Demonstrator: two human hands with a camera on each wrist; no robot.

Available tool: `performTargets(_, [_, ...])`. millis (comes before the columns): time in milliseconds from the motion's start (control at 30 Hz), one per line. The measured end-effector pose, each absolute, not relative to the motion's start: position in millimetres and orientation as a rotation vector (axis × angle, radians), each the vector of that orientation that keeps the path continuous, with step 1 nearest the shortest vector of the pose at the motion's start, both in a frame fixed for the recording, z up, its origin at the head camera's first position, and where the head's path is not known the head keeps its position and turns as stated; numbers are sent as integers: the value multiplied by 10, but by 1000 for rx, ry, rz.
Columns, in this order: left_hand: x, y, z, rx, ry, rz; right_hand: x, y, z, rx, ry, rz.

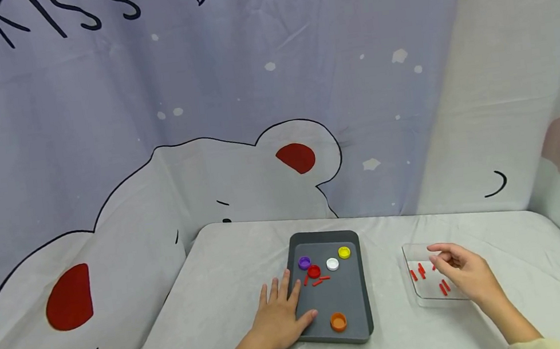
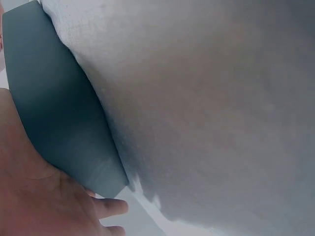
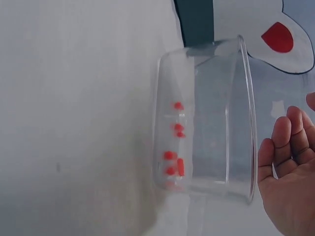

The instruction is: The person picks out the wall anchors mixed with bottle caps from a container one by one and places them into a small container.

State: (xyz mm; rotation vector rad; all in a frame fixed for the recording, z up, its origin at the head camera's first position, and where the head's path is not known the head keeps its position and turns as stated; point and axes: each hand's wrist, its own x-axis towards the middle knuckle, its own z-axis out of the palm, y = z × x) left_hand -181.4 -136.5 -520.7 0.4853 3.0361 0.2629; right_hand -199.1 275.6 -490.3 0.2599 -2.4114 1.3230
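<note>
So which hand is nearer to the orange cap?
Left: the left hand rests on the left edge of the gray tray, beside the orange cap; the right hand is farther off, its fingers over the clear box.

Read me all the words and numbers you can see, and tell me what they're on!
"KISS", in black letters with their tops cut off, on the grey-purple and white printed fabric curtain; a pointed black outline beside it is cut off too.
No writing that I can make out on the dark grey rectangular tray or the clear plastic box.
The small round coloured caps and thin red sticks are too small to tell.
</note>
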Motion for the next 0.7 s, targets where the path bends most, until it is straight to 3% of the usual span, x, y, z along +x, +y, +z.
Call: performTargets(700, [-1827, -1367, -5221, 481, 3033, 235, -2229, 1942, -4933, 519, -2443, 1368])
